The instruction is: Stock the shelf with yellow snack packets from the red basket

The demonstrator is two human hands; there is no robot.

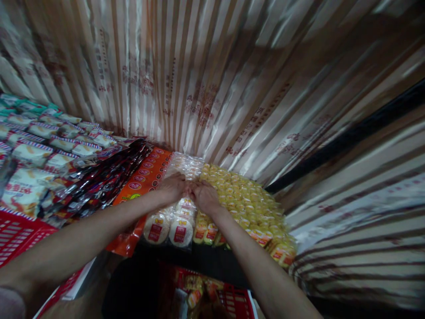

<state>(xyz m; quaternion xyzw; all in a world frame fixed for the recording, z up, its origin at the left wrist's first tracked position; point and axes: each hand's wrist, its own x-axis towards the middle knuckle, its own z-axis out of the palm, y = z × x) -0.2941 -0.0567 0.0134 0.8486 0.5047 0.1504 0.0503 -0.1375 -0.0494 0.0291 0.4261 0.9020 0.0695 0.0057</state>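
Atop the white packs (181, 231), the left hand (174, 188) and right hand (205, 196) sit together, fingers curled partly closed; whether either grips a pack, I cannot tell. These lie in two rows on the table (212, 260). Left of them lies an orange sheet (146, 173), right of them yellow packs (241, 191), behind them a striped curtain (186, 66)

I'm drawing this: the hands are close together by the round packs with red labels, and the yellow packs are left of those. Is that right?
No: the head view shows the yellow packs right of the round packs. The left hand and right hand are close together.
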